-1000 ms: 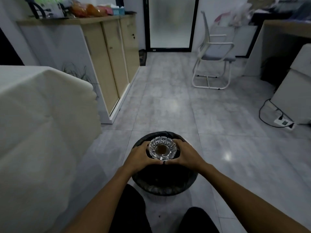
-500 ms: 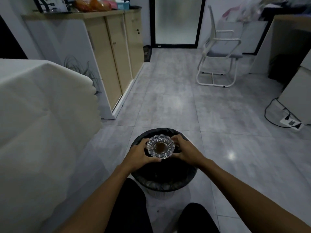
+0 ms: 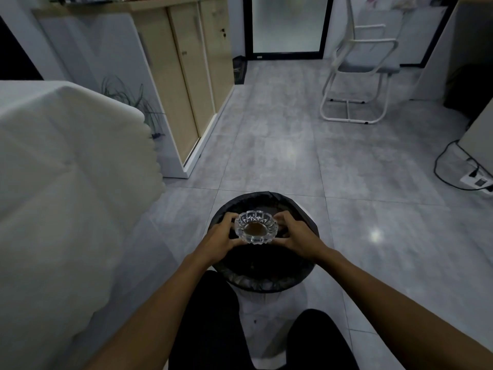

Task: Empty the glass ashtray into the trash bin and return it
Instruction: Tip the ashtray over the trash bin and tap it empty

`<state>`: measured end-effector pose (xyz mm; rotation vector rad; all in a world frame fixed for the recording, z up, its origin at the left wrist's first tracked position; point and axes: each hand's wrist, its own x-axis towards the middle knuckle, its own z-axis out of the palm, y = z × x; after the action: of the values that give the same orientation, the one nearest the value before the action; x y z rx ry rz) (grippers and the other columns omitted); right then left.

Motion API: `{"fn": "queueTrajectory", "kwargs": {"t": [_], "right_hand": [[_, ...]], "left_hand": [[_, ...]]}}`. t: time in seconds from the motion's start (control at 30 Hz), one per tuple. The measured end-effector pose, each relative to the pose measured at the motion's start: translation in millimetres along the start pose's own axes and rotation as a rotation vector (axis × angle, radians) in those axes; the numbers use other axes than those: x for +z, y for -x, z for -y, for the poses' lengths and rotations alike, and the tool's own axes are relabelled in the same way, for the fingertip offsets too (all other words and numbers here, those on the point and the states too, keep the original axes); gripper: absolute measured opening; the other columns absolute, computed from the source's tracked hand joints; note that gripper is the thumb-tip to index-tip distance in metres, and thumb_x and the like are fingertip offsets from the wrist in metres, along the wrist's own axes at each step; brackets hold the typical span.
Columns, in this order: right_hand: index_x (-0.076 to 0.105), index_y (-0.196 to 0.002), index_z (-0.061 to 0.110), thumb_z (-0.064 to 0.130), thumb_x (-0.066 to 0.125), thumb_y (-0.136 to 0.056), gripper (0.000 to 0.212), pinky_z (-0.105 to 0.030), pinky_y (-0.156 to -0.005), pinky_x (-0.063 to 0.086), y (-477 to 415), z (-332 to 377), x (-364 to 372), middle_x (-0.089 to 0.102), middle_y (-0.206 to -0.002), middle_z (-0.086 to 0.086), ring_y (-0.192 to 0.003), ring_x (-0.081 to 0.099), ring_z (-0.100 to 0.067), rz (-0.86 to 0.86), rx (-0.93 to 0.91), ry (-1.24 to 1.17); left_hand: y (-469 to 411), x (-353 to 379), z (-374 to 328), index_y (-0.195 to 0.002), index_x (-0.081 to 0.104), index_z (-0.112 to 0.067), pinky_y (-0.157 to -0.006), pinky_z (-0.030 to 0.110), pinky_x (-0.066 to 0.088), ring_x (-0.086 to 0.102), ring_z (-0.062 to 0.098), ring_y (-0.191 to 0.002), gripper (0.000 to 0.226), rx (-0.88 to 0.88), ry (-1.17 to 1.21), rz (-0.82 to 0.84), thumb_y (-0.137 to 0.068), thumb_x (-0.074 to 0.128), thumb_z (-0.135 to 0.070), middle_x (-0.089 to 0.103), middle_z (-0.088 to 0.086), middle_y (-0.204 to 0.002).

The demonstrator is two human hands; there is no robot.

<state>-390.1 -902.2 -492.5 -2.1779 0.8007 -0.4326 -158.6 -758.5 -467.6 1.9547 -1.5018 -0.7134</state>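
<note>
Glass ashtray (image 3: 256, 227) held between left hand (image 3: 219, 239) and right hand (image 3: 296, 236) over trash bin (image 3: 266, 281).

It looks like an office room, dimly lit. The grey tiled floor (image 3: 266, 145) runs out to a frosted glass door (image 3: 286, 22) at twelve o'clock. At eleven o'clock stands a long low cabinet (image 3: 184, 84) with pale wood sliding doors, one with a lock. At one o'clock a white-framed visitor chair (image 3: 360, 70) stands alone. At three o'clock a power strip (image 3: 476, 181) with a black cable lies on the floor. At nine o'clock, a white-covered table (image 3: 61, 166).
</note>
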Motion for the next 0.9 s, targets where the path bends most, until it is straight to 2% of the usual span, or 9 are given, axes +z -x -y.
{"fn": "queueTrajectory", "kwargs": {"t": [0.1,0.17,0.27,0.3,0.37,0.43,0.57,0.8,0.9], "right_hand": [[0.054,-0.132,0.021,0.038,0.086,-0.088,0.057,-0.015,-0.088,0.056,1,-5,3,0.067,-0.120,0.018,-0.106,0.066,0.010,-0.006,0.016,-0.055],[0.058,-0.133,0.019,0.040,0.083,-0.091,0.052,-0.019,-0.089,0.058,1,-6,4,0.070,-0.120,0.014,-0.104,0.069,0.005,-0.044,0.055,-0.110],[0.068,-0.114,0.018,0.044,0.070,-0.100,0.029,-0.027,-0.076,0.064,0,-2,2,0.077,-0.093,0.006,-0.081,0.076,-0.008,-0.076,0.143,-0.145],[0.069,-0.103,0.018,0.046,0.066,-0.102,0.028,-0.025,-0.068,0.062,-1,1,3,0.077,-0.082,0.004,-0.069,0.075,-0.010,-0.078,0.166,-0.143],[0.068,-0.086,0.016,0.051,0.058,-0.105,0.041,-0.015,-0.055,0.053,-2,9,4,0.076,-0.071,0.005,-0.051,0.070,-0.011,-0.102,0.209,-0.130],[0.066,-0.077,0.013,0.053,0.055,-0.106,0.051,-0.012,-0.050,0.047,-4,14,5,0.074,-0.067,0.000,-0.042,0.064,-0.009,-0.144,0.259,-0.142],[0.065,-0.073,0.011,0.052,0.055,-0.107,0.055,-0.013,-0.049,0.046,-4,16,3,0.072,-0.064,-0.002,-0.039,0.060,-0.008,-0.156,0.293,-0.160],[0.061,-0.069,0.013,0.056,0.057,-0.104,0.055,-0.014,-0.049,0.047,-4,11,3,0.067,-0.056,0.004,-0.039,0.062,-0.009,-0.162,0.309,-0.197],[0.061,-0.074,0.014,0.058,0.055,-0.104,0.053,-0.015,-0.049,0.049,-5,10,4,0.071,-0.066,-0.001,-0.042,0.065,-0.010,-0.144,0.305,-0.161]], "left_hand": [[0,0,-1,-0.145,0.051,-0.020,-0.107,0.046,0.056,0.068,0.018,-0.126,0.057,-0.008,0.000,-0.004,-0.096,0.080,-0.031,0.071,0.001,-0.136],[-3,-2,-3,-0.145,0.055,-0.017,-0.103,0.044,0.058,0.071,0.017,-0.116,0.054,-0.041,0.011,-0.005,-0.099,0.075,-0.036,0.074,0.001,-0.126],[-9,-2,-12,-0.118,0.066,-0.008,-0.086,0.040,0.061,0.076,0.015,-0.082,0.042,-0.076,-0.024,-0.024,-0.102,0.066,-0.046,0.081,0.000,-0.089],[-11,-1,-16,-0.108,0.067,-0.004,-0.079,0.036,0.059,0.075,0.016,-0.070,0.046,-0.089,-0.017,-0.038,-0.103,0.063,-0.050,0.079,0.001,-0.076],[-15,2,-24,-0.092,0.064,0.003,-0.068,0.032,0.054,0.067,0.019,-0.054,0.062,-0.138,0.020,-0.075,-0.105,0.054,-0.057,0.070,0.003,-0.061],[-20,4,-29,-0.077,0.059,-0.002,-0.065,0.032,0.051,0.059,0.021,-0.051,0.067,-0.197,0.017,-0.097,-0.106,0.048,-0.061,0.063,0.007,-0.060],[-28,3,-33,-0.067,0.052,-0.013,-0.065,0.032,0.047,0.052,0.019,-0.048,0.063,-0.252,0.001,-0.048,-0.107,0.046,-0.060,0.057,0.003,-0.057],[-31,9,-26,-0.068,0.053,-0.013,-0.068,0.032,0.046,0.050,0.015,-0.046,0.063,-0.267,0.015,-0.013,-0.107,0.044,-0.062,0.055,-0.001,-0.054],[-32,10,-25,-0.067,0.050,-0.014,-0.069,0.034,0.047,0.051,0.017,-0.047,0.063,-0.263,0.012,-0.023,-0.106,0.044,-0.063,0.055,0.000,-0.055]]}}
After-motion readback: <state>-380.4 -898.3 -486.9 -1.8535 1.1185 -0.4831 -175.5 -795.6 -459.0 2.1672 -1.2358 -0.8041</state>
